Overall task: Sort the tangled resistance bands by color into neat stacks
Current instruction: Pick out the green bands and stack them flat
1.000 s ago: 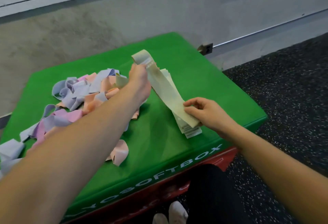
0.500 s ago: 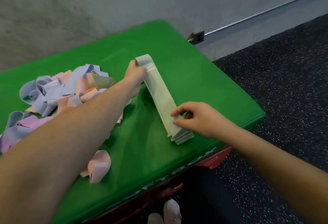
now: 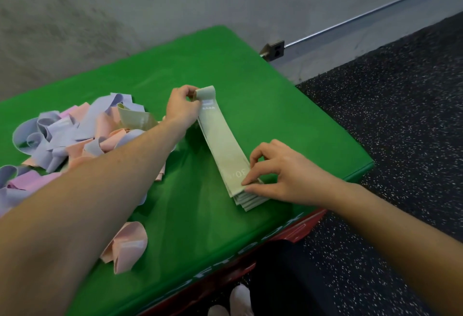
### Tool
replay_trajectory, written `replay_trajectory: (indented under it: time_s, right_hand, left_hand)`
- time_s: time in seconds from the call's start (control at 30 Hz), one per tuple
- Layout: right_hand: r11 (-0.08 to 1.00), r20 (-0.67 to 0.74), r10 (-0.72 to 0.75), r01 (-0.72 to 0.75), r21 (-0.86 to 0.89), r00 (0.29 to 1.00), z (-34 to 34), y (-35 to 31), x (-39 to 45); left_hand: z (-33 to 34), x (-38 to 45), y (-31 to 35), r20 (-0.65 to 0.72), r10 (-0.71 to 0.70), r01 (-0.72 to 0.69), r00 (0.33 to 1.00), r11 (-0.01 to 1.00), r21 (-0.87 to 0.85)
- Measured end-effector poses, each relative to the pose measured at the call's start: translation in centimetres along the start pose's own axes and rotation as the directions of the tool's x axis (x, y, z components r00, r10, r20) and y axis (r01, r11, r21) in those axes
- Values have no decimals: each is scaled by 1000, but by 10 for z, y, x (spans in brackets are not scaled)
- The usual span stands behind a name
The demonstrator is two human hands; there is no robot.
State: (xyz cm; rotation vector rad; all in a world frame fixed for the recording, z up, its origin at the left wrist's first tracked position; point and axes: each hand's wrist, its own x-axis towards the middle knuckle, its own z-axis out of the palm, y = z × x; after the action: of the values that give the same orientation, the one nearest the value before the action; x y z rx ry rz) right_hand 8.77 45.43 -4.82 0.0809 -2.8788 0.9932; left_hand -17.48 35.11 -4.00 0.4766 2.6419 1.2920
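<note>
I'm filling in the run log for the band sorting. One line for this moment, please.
step: laying green band on green stack | left hand: pinches far end | right hand: presses near end | tangled pile: unsorted

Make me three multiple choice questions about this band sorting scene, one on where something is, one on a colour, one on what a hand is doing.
1. Where is the tangled pile?
A. behind the left forearm
B. on the floor
C. under the right hand

2. What colour is the neat stack?
A. purple
B. pink
C. pale green

3. What is the left hand doing?
A. lying flat
B. pinching the top band's far end
C. hanging idle

Answers: 1 A, the forearm crosses in front of it. 2 C, only pale green bands are layered there. 3 B, fingers pinch the curled end of the top band.
</note>
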Motion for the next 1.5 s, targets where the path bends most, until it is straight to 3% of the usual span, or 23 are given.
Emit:
replay_trajectory:
  time_s: [0.13, 0.23, 0.43, 0.6, 0.9, 1.13, 1.33, 1.5]
  right_hand:
    - [999, 78, -11, 14, -31, 997, 1, 2, 3]
    - [1000, 88, -13, 14, -9, 996, 1, 5, 2]
    - [994, 12, -89, 89, -68, 996, 9, 8, -2]
    - [987, 101, -126, 135, -84, 987, 6, 7, -1]
    - [862, 102, -334, 348, -369, 937, 9, 18, 3]
    - [874, 90, -290, 302, -381, 953, 8, 21, 0]
    - [945, 90, -127, 148, -292, 988, -5, 4, -3]
    - [982, 67, -24, 36, -186, 997, -12, -21, -1]
  left_hand:
    - [0, 8, -8, -35, 8, -6, 999, 997, 75]
    - [0, 8, -10, 29, 10, -12, 1000, 999, 51]
    - [3, 7, -9, 67, 63, -74, 996, 981, 178]
    - [7, 6, -3, 171, 33, -64, 985, 982, 178]
    - [9, 9, 0, 194, 34, -72, 980, 979, 190]
    - [2, 14, 5, 273, 10, -93, 962, 952, 293]
    - [-16, -4, 14, 204, 183, -234, 962, 936, 263]
    - [-50, -33, 12, 205, 323, -370, 924, 892, 261]
